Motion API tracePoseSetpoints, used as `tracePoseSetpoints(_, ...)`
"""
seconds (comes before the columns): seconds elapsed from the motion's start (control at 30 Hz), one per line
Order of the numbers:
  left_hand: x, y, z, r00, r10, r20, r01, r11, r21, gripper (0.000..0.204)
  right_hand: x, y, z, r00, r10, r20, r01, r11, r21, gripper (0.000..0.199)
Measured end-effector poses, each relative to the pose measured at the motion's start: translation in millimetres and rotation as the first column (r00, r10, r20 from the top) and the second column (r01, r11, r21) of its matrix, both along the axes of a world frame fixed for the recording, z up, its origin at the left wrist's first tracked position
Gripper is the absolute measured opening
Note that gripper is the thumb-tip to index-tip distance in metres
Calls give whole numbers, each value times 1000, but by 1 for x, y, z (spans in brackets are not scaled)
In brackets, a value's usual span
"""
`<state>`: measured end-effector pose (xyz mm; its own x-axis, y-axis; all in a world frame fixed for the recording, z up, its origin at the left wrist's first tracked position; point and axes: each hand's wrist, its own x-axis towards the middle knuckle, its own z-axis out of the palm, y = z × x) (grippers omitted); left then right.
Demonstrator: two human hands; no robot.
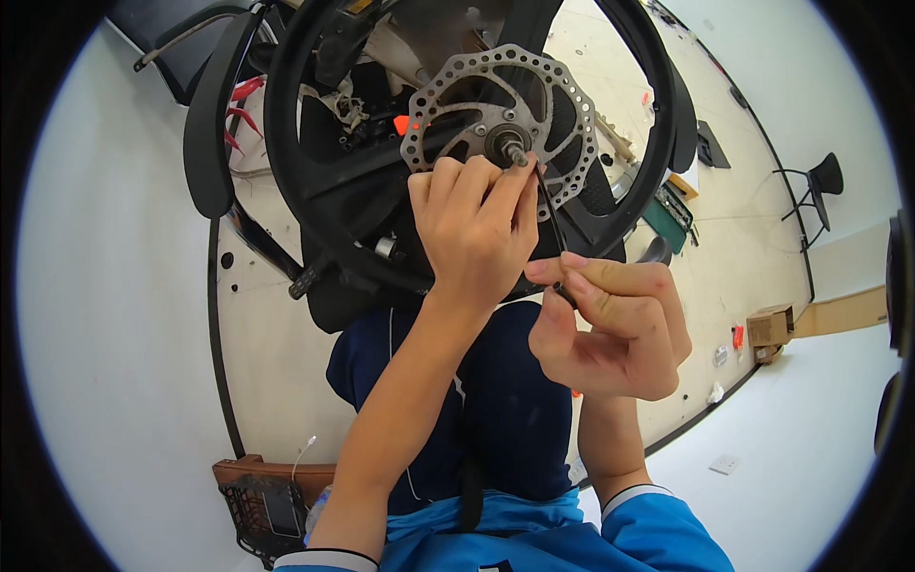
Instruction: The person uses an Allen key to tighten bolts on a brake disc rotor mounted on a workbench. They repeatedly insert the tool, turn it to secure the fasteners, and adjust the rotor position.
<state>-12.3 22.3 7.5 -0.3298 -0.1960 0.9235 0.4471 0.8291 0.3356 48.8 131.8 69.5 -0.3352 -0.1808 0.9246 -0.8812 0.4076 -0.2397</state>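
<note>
Pinching the axle end point(516, 153) with my left hand point(474, 229), I kept it steady at the centre of the brake disc point(499, 129). My right hand point(610, 324) was clenched around a thin black key point(551, 224), reaching into that axle. The black wheel point(286, 153) rested above my knees.

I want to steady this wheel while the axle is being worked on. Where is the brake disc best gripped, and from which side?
Probably grip the brake disc at its far upper rim, coming from above. That arc is clear, while the left hand covers the lower part near the axle end, and the right hand holds a thin black tool across the lower right. Pinch the flat faces; the edge is scalloped.
</note>
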Motion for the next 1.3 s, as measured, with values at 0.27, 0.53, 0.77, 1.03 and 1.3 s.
tracePoseSetpoints(0.27, 15, 5, 1, 980, -166, -107, 180, 973, 143, 22, 2, -14, -3, 988, -153, 32, 156, 978, -141, 24)
tracePoseSetpoints(0.53, 19, 9, 11, 914, -344, -216, 386, 900, 200, 21, 2, -37, -10, 975, -157, 157, 213, 858, -467, 24)
tracePoseSetpoints(0.77, 24, 1, 8, 902, -406, -149, 431, 873, 231, 20, -5, -6, -2, 998, -60, 31, 64, 988, -138, 23)
tracePoseSetpoints(1.03, 22, -13, 0, 986, -161, -42, 166, 960, 224, 23, -74, 60, 28, 987, -161, 7, 143, 895, 422, 16)
tracePoseSetpoints(1.3, 19, -7, -3, 990, -94, 107, 80, 988, 132, 30, -107, 53, 14, 995, 68, -73, -9, 790, 613, 20)
